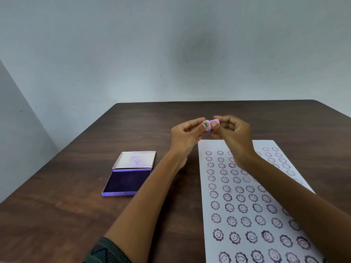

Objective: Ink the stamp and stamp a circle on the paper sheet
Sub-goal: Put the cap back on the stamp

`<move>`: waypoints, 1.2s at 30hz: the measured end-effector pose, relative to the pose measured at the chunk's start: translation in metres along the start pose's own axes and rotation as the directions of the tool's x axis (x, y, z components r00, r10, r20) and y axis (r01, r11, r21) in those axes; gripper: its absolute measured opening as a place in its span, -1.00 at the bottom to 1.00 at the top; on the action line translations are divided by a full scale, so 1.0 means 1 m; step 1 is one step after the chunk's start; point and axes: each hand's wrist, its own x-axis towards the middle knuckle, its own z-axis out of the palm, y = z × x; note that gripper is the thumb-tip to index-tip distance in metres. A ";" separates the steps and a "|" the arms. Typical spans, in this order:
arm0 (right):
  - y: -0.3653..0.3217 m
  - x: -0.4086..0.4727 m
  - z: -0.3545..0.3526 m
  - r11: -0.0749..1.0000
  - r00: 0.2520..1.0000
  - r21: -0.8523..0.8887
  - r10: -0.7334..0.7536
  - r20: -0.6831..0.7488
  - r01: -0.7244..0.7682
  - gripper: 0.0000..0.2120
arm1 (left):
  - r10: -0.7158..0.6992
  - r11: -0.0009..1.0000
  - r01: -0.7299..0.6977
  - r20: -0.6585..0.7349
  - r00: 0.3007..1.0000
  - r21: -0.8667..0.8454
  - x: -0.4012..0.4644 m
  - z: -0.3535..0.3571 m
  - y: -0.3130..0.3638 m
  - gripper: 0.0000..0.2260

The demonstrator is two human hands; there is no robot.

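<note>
- Dark wood-grain table (76,205) against a pale blue-grey wall (171,44) forms the setting; we view it from head height, looking fwd & down.
- Stamp (212,124): small lilac block, held in the air above the table's far-centre, just beyond the top edge of the paper sheet; not touching sheet or pad.
- Left hand (187,136): fingertips pinched closed on the stamp's L end; thumbnail shows a green-blue ink smudge.
- Right hand (232,135): thumb & forefinger clamped on the stamp's R end, other fingers curled; the two hands meet at the stamp.
- Paper sheet (237,198): white, lies flat on the table's R side, running toward us; we see it covered w/ rows of purple flower-rimmed smiley prints (229,207). R forearm crosses over its upper part.
- Ink pad (126,181): open, on the table L of the sheet & well apart from it; dark violet pad surface nearer us, hinged lid (135,159) laid back behind it, inside stained purple.
- Patterned dark sleeve (106,251) at the L upper arm, bottom edge.
</note>
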 end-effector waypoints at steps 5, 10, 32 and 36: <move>-0.003 0.001 -0.001 0.998 0.999 -0.046 -0.035 0.028 0.036 -0.72 | 0.040 0.997 -0.042 0.024 0.999 0.066 -0.001 -0.001 0.002 -0.72; -0.006 0.002 -0.003 0.992 0.995 -0.104 -0.068 0.068 0.075 -0.70 | 0.173 0.932 -0.197 0.105 0.979 0.305 -0.003 -0.002 0.008 -0.67; -0.002 -0.015 0.008 0.902 0.946 -0.342 -0.173 0.275 0.265 -0.78 | 0.127 0.653 -0.251 0.224 0.966 0.714 -0.011 -0.045 0.014 -0.84; -0.007 -0.021 0.017 0.852 0.897 -0.375 -0.213 0.389 0.365 -0.84 | 0.057 0.618 -0.223 0.240 0.969 0.754 -0.017 -0.060 0.016 -0.83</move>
